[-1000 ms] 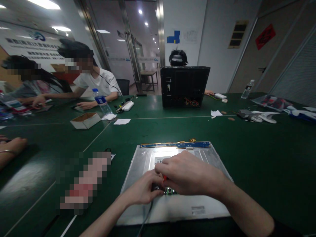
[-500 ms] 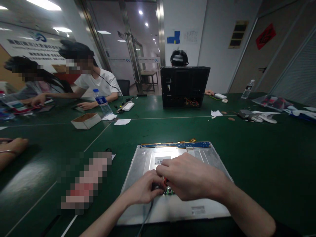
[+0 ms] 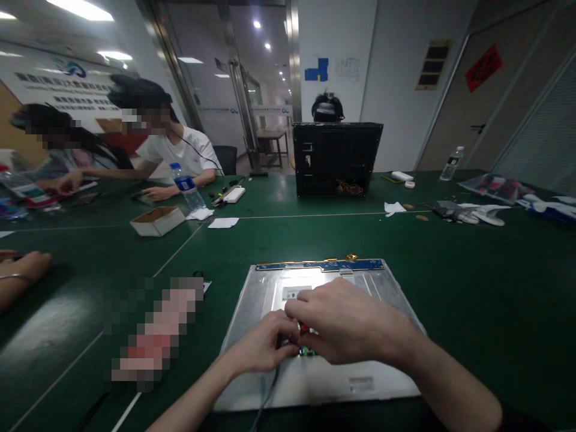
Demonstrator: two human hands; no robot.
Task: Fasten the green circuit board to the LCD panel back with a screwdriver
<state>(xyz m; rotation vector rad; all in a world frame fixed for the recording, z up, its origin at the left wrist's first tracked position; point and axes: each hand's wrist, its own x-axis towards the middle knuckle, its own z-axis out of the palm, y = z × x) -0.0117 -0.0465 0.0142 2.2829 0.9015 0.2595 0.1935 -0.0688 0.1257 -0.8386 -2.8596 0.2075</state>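
A flat silver display panel lies back side up on the green table before me, with a blue circuit strip along its far edge. Over its middle, my left hand is closed, thumb and fingers pinched at the edge of a small green circuit board. My right hand arches over the same spot, its fingers closed on a small red part that is mostly hidden. From under my left hand a thin dark cable runs toward me across the panel.
A pixelated pinkish packet lies left of the panel. Farther off are an open white box, a water bottle and a black casing. Co-workers sit at the far side; another person's hand rests at left.
My hands stay over the same spot; my right fingers have shifted slightly, and more of the red part shows. Across the table, the hand beside the black casing has gone out of view.
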